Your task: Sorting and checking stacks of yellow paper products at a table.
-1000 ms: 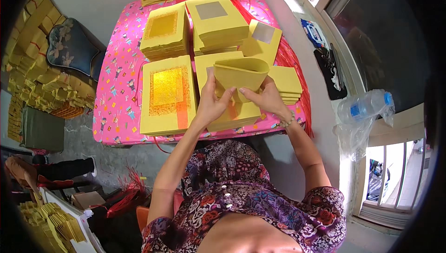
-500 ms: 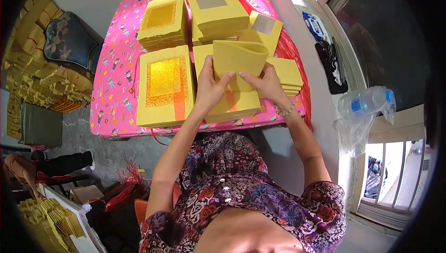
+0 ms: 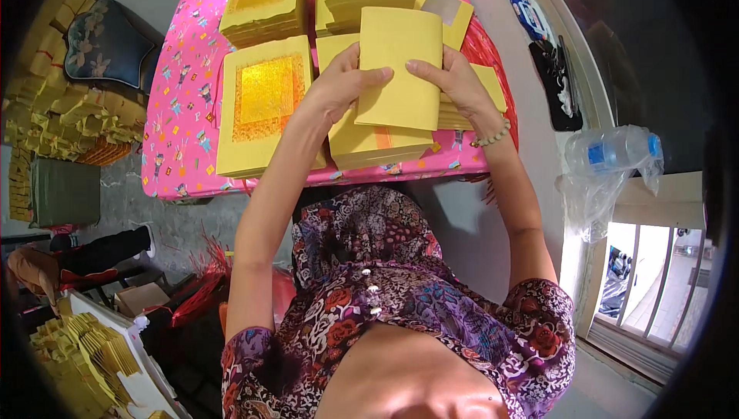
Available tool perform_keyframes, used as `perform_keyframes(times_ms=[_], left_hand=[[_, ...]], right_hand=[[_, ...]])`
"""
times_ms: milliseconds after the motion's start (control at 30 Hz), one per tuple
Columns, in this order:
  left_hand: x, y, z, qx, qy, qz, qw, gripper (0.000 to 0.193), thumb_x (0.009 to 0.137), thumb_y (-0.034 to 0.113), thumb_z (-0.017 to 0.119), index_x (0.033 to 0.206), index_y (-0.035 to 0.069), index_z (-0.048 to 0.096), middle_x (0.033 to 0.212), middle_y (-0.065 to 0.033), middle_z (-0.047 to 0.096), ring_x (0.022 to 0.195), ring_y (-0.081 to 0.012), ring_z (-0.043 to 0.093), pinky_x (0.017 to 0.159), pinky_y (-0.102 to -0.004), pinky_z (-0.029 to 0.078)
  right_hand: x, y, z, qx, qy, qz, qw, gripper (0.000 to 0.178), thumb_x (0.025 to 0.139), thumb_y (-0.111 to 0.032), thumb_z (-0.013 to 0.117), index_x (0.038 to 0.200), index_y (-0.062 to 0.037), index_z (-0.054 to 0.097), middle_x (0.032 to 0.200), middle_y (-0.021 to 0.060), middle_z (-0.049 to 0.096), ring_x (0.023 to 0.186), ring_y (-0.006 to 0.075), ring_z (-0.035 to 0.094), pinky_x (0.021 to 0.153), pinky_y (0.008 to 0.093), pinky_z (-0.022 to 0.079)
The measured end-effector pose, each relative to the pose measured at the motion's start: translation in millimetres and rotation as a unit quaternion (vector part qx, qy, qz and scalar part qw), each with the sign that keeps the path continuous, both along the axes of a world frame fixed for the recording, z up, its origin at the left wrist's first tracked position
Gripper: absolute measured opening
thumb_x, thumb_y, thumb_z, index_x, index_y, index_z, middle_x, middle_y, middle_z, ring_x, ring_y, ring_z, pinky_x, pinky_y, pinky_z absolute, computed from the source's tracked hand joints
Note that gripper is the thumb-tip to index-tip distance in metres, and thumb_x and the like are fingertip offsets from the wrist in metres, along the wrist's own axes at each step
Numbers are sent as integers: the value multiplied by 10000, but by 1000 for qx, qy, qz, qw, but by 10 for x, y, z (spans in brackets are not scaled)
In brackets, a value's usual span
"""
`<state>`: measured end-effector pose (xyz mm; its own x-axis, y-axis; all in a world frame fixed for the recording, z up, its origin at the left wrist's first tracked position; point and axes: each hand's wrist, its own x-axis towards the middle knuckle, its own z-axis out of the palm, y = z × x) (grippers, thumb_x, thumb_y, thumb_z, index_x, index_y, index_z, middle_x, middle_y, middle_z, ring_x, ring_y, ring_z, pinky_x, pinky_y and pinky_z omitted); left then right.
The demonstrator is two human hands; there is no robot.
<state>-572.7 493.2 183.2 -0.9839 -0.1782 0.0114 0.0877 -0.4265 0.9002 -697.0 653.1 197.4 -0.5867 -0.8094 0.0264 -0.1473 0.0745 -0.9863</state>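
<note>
Above the near edge of the pink patterned tablecloth (image 3: 181, 142), both hands hold up a folded yellow paper sheet (image 3: 400, 65). The left hand (image 3: 339, 88) grips its left edge, thumb across the front, and the right hand (image 3: 450, 80) pinches the right edge, a bead bracelet (image 3: 493, 138) at the wrist. The step in hand looks like folding or creasing the sheet; the next move probably calls for pressing the fold flat with both thumbs while keeping the edges aligned. The sheet is plain matte yellow, rectangular, slightly bowed, raised clear of the stack of yellow paper (image 3: 377, 142) below it. To the left lies a stack topped with a gold foil square (image 3: 265, 100), and more stacks sit farther back
</note>
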Motion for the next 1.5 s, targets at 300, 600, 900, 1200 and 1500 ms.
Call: perform_keyframes(times_ms=[300,600,900,1200,1500], left_hand=[[-47,9,-81,-4,-6,-4,1000,514,829,-16,596,1300,-33,389,1186,-142,564,1075,-203,567,931,-316,449],[-58,47,-133,-55,16,23,998,535,822,-21,590,1305,-34,360,1154,-141,570,1048,-207,567,912,-308,446],[64,309,-197,-108,126,162,973,461,886,24,546,1307,-12,362,1217,-128,520,1132,-165,490,960,-297,395],[204,418,-231,-82,164,164,969,397,910,12,517,1277,5,366,1197,-111,539,1105,-153,524,923,-286,432],[284,426,-245,-83,153,153,973,533,897,-7,527,1375,-9,294,1283,-120,481,1173,-173,478,973,-295,398]], right_hand=[[7,18,-29,5,-11,15,1000,401,852,-181,674,1172,26,548,1075,64,633,957,111,596,826,258,478],[15,40,-21,-14,27,34,999,495,817,-166,715,1223,10,492,1108,60,608,995,116,577,854,270,476],[163,74,-42,-66,56,43,995,518,822,-77,684,1273,7,444,1182,57,570,1061,119,546,904,284,456],[287,159,-7,-68,30,-1,997,368,862,-153,669,1164,18,546,1030,53,635,911,97,597,791,261,498],[296,206,43,-42,7,33,999,336,865,-108,656,1163,14,559,1074,53,635,941,93,591,819,258,487]])
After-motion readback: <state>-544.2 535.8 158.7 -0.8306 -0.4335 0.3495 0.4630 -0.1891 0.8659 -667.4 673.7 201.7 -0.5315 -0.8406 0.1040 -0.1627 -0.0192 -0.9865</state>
